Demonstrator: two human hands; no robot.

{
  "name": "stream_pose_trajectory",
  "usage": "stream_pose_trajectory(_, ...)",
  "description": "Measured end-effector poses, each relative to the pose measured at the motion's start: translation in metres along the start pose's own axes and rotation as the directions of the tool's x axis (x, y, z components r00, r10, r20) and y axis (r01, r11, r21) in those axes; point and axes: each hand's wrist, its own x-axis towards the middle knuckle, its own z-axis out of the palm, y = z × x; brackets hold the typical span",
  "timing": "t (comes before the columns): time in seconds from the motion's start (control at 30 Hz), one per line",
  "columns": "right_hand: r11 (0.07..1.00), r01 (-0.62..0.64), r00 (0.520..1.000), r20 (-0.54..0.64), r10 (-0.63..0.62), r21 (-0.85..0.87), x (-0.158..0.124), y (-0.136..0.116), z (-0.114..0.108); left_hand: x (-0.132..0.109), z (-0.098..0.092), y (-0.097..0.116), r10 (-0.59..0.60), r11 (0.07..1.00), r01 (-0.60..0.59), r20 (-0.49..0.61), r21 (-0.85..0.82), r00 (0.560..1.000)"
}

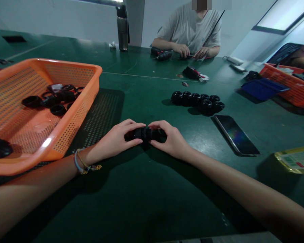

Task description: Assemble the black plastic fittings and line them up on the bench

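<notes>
Low over the green table, both my hands hold a black cylindrical part (145, 134) with ridges around its middle. My left hand (120, 137) pinches its left end between thumb and fingers. On the other end, the thumb and fingers of my right hand (171, 139) are closed in the same way. Beyond my right hand stands a cluster of several shiny black round parts (195, 100). To my left an orange perforated basket (76, 119) holds several black ring-shaped parts (58, 96). The exact kind of the held part cannot be made out.
A phone (236, 135) and a yellow-edged package (297, 158) lie to the right. Farther back are a blue tray (264, 88), another orange basket (300, 88), a power drill (162, 54) and a dark bottle (122, 30). Across the table a person in a grey shirt (190, 28) works with both hands.
</notes>
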Motion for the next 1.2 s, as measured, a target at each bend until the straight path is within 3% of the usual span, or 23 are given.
stream_pose_trajectory(1.2,0.999,-0.035,0.999,0.021,0.035,-0.018,0.0024,-0.0009,-0.0015,-0.0002,0.0003,-0.0016,0.009,1.000,-0.009,-0.003,-0.007,1.000)
